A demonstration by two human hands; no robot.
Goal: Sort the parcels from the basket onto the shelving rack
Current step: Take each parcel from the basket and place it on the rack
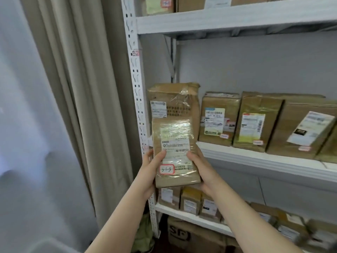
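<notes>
Both hands are clamped on 1 brown parcel (176,152), left hand (151,172) and right hand (202,170) gripping its lower sides. It's upright in front of the white rack (255,156), overlapping a taller parcel (173,99) on the middle shelf.

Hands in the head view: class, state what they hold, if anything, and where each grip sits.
A flat brown taped cardboard parcel, held upright. The left hand grips its lower left edge, the right hand its lower right edge.
</notes>
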